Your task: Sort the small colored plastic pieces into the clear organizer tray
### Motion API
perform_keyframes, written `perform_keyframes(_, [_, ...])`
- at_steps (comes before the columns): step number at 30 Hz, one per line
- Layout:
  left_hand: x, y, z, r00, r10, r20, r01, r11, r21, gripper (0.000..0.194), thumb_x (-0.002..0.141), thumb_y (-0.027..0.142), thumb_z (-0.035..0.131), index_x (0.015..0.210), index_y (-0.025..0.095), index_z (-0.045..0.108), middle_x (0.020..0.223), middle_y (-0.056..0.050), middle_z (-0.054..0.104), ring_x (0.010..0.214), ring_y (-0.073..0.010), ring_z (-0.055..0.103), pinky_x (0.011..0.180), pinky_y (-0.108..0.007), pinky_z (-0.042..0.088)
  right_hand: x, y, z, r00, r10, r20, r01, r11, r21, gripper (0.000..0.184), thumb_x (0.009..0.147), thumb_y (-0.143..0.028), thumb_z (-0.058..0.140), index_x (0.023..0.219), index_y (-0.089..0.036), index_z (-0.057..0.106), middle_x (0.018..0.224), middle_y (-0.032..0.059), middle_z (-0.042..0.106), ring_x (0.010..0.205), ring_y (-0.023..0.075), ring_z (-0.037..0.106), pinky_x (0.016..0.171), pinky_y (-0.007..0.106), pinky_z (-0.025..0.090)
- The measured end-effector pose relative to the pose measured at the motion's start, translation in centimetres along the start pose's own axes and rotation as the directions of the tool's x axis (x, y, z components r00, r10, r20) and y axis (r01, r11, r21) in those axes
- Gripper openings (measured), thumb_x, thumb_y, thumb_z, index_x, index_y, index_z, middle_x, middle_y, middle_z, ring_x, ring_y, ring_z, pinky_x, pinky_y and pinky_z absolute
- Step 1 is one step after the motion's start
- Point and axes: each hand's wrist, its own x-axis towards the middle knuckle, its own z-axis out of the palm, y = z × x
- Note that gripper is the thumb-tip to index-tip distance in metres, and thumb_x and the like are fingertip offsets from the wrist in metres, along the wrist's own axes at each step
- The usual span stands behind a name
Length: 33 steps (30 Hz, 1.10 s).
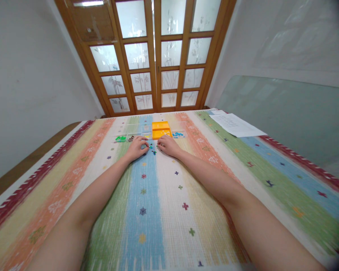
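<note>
On the patterned tablecloth, my left hand (138,147) rests with curled fingers, its thumb and fingertips close together. Opposite it, my right hand (168,145) is bent inward with the fingertips drawn together. Whatever either hand may pinch is too small to make out. Between them lie several tiny dark, blue and green pieces (154,153). Just beyond the hands stands an open orange box (160,125) with small pale pieces in it. Green pieces (120,139) and brown pieces (131,138) sit in clear compartments beyond my left hand; blue pieces (177,134) lie beyond my right.
A striped tablecloth (141,210) covers the table. Printed paper sheets (237,125) lie at the far right. A pale green glass-like panel (288,109) leans along the right wall. Wooden doors with glass panes (155,56) stand behind the table.
</note>
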Motion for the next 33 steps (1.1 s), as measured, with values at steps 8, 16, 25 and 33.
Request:
perform_keyframes(8, [-0.3,-3.3,-0.6,0.961,-0.181,-0.209,0.197,0.978,0.060,0.008,0.088,0.029,0.068,0.089,0.024,0.074,0.125,-0.007,0.067,0.124,-0.0286,0.056,0.113,-0.049,0.040,0.0,0.0,0.1,1.000,-0.010,-0.007,0.010,1.000,0.000,0.010,0.096,-0.022,0.064,0.091,-0.020,0.072,0.098,0.0085,0.069,0.100,0.0231,0.058,0.090,0.036,0.042])
perform_keyframes(16, [-0.3,-5.7,-0.9,0.892,-0.335,-0.304,0.382,0.918,0.109,0.011,0.088,0.031,0.065,0.089,0.024,0.074,0.119,-0.010,0.067,0.125,-0.0304,0.053,0.113,-0.051,0.037,0.1,0.1,0.3,1.000,-0.015,-0.001,0.015,1.000,-0.004,0.010,0.096,-0.022,0.063,0.090,-0.019,0.071,0.098,0.0086,0.069,0.100,0.0233,0.058,0.090,0.036,0.042])
perform_keyframes(25, [-0.2,-5.6,-1.0,0.889,-0.351,-0.294,0.408,0.898,0.162,0.017,0.091,0.031,0.059,0.088,0.023,0.075,0.116,-0.010,0.067,0.120,-0.0298,0.053,0.110,-0.049,0.038,0.0,-0.2,0.1,1.000,-0.003,0.010,0.003,1.000,-0.018,0.011,0.096,-0.022,0.063,0.090,-0.019,0.071,0.098,0.0087,0.069,0.100,0.0229,0.058,0.090,0.035,0.042])
perform_keyframes(33, [-0.6,-2.0,-1.5,0.913,-0.379,-0.152,0.407,0.812,0.419,0.024,0.095,0.031,0.054,0.097,0.021,0.076,0.111,-0.014,0.068,0.115,-0.0350,0.052,0.098,-0.049,0.042,0.0,-0.1,0.0,1.000,-0.002,0.030,0.002,1.000,-0.012,0.011,0.097,-0.022,0.062,0.092,-0.019,0.071,0.100,0.0090,0.070,0.102,0.0229,0.057,0.091,0.034,0.041])
